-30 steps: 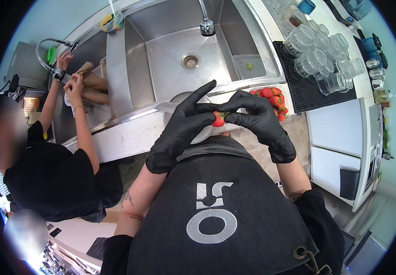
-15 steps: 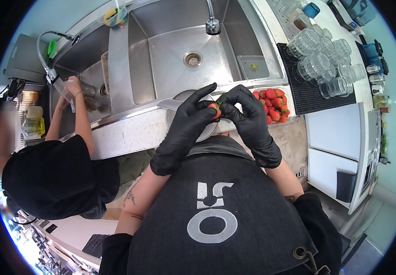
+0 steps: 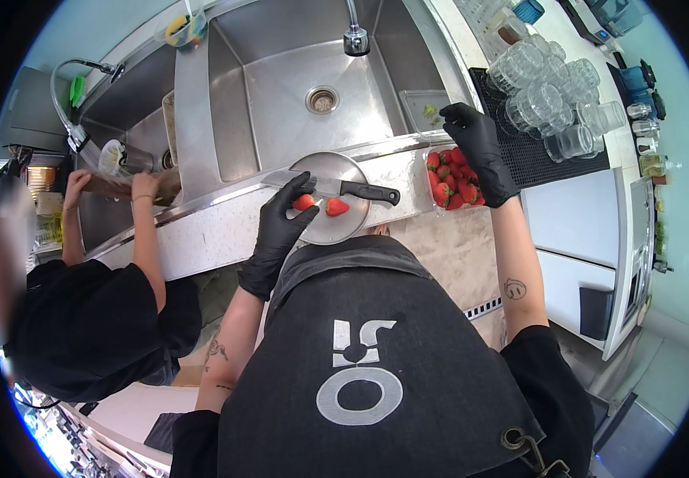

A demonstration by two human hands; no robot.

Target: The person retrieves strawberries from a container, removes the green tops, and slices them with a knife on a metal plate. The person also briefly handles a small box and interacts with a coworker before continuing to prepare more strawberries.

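The smooth steel sink (image 3: pixel 280 95) spreads out ahead of you, with a pale, speckled counter (image 3: pixel 201 247) along its near side. On that counter, close to your waist, you have a round grey plate (image 3: pixel 338 231) with a metallic sheen. Your right hand (image 3: pixel 480 151), in a wrinkled black glove, reaches forward over the right side of the clear-walled strawberry box (image 3: pixel 429 179); its fingers bend toward the scrap tray (image 3: pixel 413 107), and you cannot tell whether they pinch anything. Your left hand (image 3: pixel 279 231), gloved alike, comes in from the left, thumb and index finger apart around a red strawberry (image 3: pixel 304 202); whether they grip it is unclear. The knife (image 3: pixel 368 192) lies across the plate, its long axis running left to right, black handle to your right and blade tip to your left, partly under your index finger. Below it, a second strawberry (image 3: pixel 336 206) rests on the plate, tapered end seemingly rightward. Small green scraps (image 3: pixel 429 111) lie in the tray.
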